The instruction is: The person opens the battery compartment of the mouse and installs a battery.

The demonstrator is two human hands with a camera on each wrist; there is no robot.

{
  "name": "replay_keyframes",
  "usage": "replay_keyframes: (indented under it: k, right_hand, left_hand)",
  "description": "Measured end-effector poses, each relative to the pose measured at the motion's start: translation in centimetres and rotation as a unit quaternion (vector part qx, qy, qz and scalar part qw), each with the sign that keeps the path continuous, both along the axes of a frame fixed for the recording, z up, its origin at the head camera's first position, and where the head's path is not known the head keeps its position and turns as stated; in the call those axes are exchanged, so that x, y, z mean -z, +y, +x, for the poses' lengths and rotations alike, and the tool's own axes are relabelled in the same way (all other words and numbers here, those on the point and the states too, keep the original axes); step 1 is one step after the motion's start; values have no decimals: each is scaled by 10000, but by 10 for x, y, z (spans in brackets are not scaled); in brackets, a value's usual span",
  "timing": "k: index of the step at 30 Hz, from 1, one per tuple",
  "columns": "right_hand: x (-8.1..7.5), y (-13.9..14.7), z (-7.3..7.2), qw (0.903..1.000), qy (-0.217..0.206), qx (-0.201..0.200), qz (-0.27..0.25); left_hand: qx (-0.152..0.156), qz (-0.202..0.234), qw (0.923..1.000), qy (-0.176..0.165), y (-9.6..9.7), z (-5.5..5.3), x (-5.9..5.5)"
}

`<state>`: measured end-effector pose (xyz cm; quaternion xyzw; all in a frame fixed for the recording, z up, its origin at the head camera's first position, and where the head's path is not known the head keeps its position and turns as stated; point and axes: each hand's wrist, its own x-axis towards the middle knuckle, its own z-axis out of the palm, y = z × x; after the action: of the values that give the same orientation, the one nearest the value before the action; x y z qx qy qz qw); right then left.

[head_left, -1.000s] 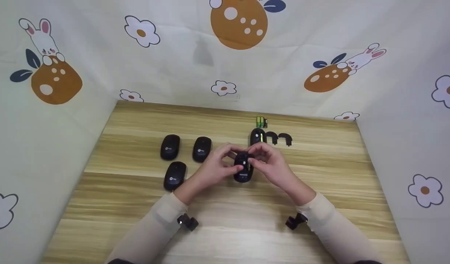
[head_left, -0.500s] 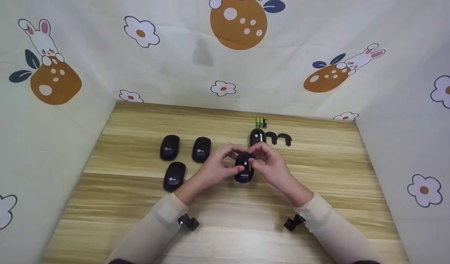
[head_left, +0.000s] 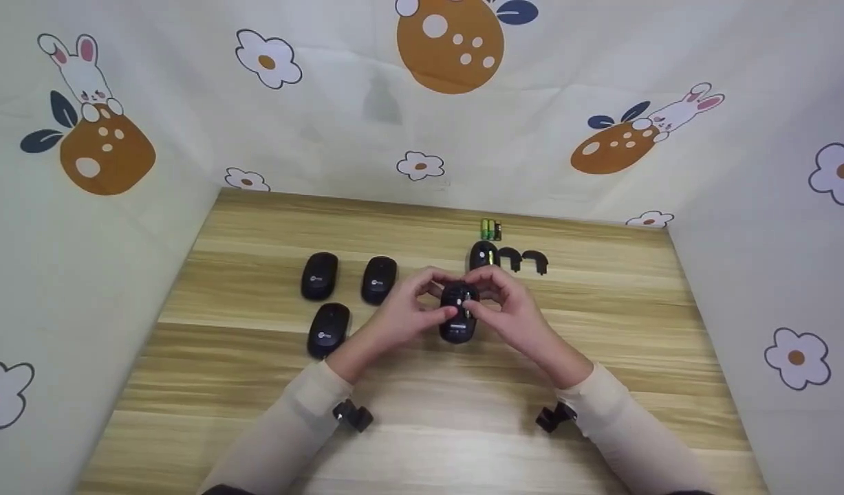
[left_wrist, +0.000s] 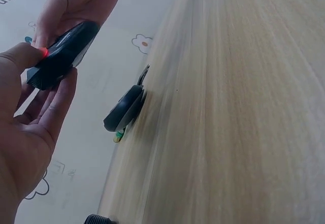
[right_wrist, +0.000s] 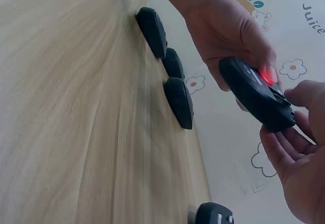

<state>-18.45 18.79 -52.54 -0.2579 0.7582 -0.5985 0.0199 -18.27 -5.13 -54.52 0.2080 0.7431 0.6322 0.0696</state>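
Note:
Both hands hold a black computer mouse (head_left: 456,330) with its underside up, raised off the table as the wrist views show. My left hand (head_left: 415,302) grips its left side, thumb on the underside; a red glow lights that thumb's tip in the left wrist view. Opposite, my right hand (head_left: 507,302) holds the far right side, fingers beneath and thumb pressing by the battery slot, where a shiny strip of battery (head_left: 468,309) shows. In the right wrist view the same mouse (right_wrist: 254,94) is tilted between the hands. The thumbs and fingers hide part of the slot.
Behind the hands lies another upturned mouse (head_left: 482,256) with a battery in it. Two curved black covers (head_left: 510,257) sit beside it, and small green and black batteries (head_left: 489,229) stand farther back. Three mice (head_left: 319,276) rest logo-up at left. Patterned cloth walls (head_left: 339,137) surround the table.
The right thumb has shifted slightly left and up over the slot, and the strip of battery beside it now looks brighter. The mouse and both hands stay in nearly the same place.

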Motion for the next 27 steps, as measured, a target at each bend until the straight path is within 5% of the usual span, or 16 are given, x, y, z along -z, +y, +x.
replay_keyframes:
  k: [6, 16, 27]
  right_hand:
    - [-1, 4, 0, 9952, 771, -442, 405]
    - [0, 10, 4, 9793, 1182, -787, 1446]
    - [5, 14, 0, 9800, 966, -571, 1643]
  left_hand:
    - [-141, 87, 9999, 17, -2, -2, -3]
    - [-325, 260, 9991, -80, -3, -4, -4]
    - [153, -338, 9993, -40, -9, -5, -6]
